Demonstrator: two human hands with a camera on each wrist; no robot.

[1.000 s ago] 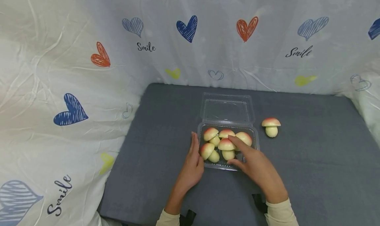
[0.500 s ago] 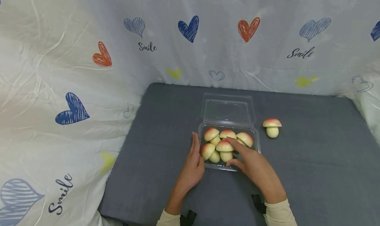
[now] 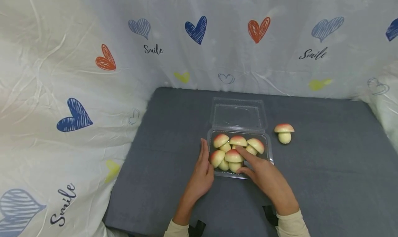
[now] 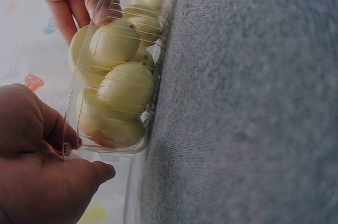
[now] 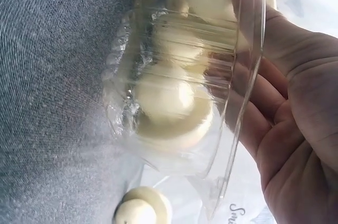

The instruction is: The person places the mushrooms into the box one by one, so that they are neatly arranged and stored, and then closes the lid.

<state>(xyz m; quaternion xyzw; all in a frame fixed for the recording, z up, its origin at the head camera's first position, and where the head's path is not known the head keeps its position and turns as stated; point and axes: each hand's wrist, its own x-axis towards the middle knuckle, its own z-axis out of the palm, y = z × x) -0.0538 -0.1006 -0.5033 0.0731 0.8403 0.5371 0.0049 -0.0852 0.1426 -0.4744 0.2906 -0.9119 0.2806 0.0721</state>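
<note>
A clear plastic clamshell container [image 3: 271, 140] holds several cream toy mushrooms with red-tinted caps. My right hand [image 3: 269, 176] reaches over its right front part. Its thumb and index finger grip a toy mushroom [image 3: 234, 156] in the front row, beside another toy mushroom [image 3: 216, 158] at the left front. In the right wrist view the other fingers of the right hand [image 5: 296, 92] partly show through the clear wall. My left hand [image 3: 202, 171] rests along the container's left side with fingers straight. In the left wrist view, the left hand's thumb [image 4: 100, 172] lies at the corner.
The container's clear lid [image 3: 238, 114] lies folded back behind it. One more toy mushroom [image 3: 284, 133] stands on the grey cloth-covered table [image 3: 326, 161], right of the container. A white curtain [image 3: 230, 50] printed with hearts hangs along the back and left.
The right hand has moved the gripped toy mushroom left and toward the front wall, closer to the left front one. The left hand has stayed at the container's side.
</note>
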